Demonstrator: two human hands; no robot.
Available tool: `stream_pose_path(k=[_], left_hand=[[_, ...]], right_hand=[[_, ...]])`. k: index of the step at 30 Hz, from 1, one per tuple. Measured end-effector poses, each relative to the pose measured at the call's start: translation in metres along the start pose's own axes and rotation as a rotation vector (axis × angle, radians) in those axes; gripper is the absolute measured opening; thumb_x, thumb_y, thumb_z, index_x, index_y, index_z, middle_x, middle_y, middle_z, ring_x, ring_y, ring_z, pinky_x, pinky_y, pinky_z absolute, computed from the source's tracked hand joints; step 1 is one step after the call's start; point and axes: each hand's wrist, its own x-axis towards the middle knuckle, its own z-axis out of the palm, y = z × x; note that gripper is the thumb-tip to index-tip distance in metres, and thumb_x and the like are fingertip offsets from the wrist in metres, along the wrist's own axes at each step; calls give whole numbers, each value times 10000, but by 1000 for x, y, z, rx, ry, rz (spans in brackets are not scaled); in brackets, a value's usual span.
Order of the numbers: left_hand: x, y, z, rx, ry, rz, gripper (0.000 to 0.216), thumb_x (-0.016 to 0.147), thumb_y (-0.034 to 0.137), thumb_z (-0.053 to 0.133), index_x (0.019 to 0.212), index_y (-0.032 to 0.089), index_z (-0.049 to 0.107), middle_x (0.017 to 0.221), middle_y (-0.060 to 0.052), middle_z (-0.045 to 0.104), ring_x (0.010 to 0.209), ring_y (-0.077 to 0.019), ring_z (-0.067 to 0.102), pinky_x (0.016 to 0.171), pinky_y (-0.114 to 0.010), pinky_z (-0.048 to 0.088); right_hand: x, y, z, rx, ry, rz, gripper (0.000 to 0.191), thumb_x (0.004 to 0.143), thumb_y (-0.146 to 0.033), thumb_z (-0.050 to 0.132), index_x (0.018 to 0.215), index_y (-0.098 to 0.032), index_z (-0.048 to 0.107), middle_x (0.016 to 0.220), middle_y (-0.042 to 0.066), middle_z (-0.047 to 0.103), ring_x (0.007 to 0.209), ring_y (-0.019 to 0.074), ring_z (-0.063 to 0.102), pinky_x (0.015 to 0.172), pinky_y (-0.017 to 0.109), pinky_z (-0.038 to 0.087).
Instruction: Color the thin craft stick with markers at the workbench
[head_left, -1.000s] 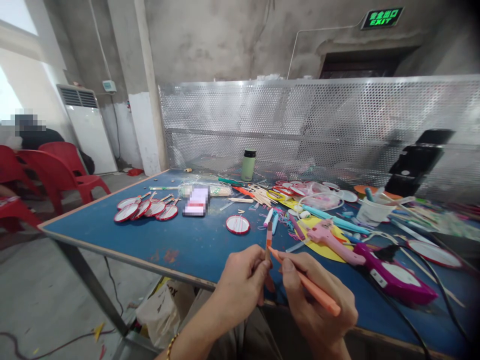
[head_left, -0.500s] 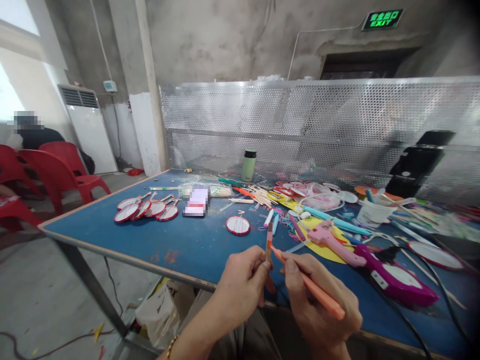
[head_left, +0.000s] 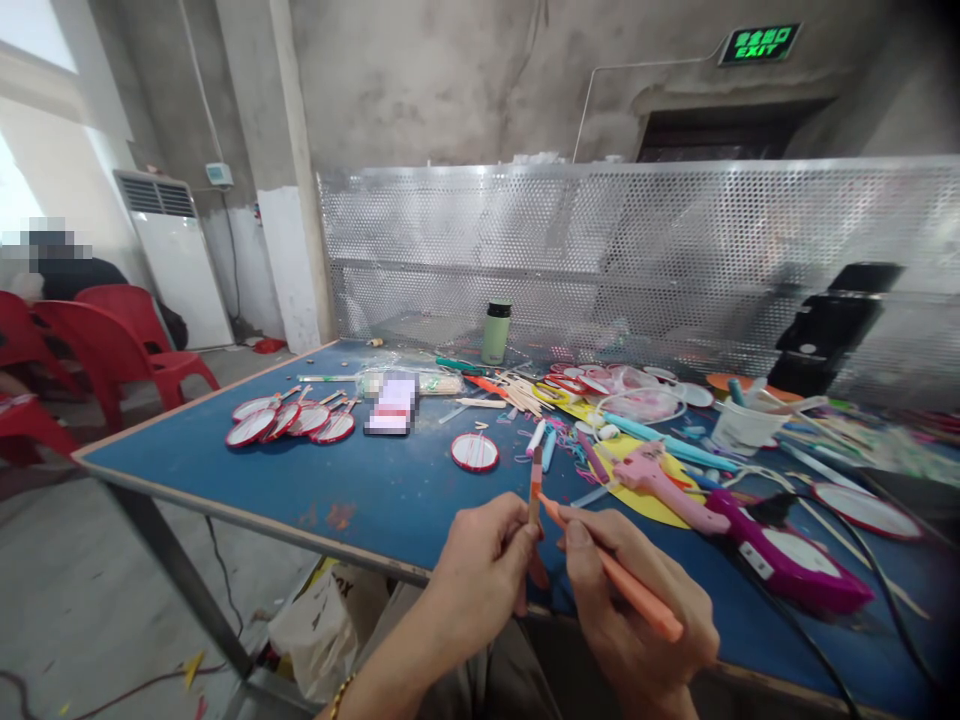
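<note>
My left hand (head_left: 484, 575) is closed round a flat wooden stick (head_left: 535, 480) that stands upright above the near edge of the blue table (head_left: 360, 490); part of the stick is coloured orange. My right hand (head_left: 637, 610) is closed on an orange marker pen (head_left: 622, 585), its tip touching the stick's side. Both hands are close together in front of me.
A round red-rimmed paper fan (head_left: 475, 451) lies just beyond the hands, several more fans (head_left: 289, 420) to the left. A pink glue gun (head_left: 660, 480) and a purple one (head_left: 787, 560) lie to the right among sticks and pens. A green flask (head_left: 496, 332) stands at the back. Red chairs (head_left: 112, 345) stand far left.
The pen tip has shifted slightly along the stick; the hands stay almost in place.
</note>
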Motion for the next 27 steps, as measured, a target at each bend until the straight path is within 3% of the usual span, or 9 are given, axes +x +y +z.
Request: stream_pose_path(k=[27], left_hand=[[1,-2,1,-6,3,7,275,953,418,465,799,195,513,609,29,594,390,-86,466,417,-201,331]], right_hand=[[-2,1,1,-25,6,-15,149,876,-43,609,887,-184,656,727,-21,699,600,74,641,624,190,511]])
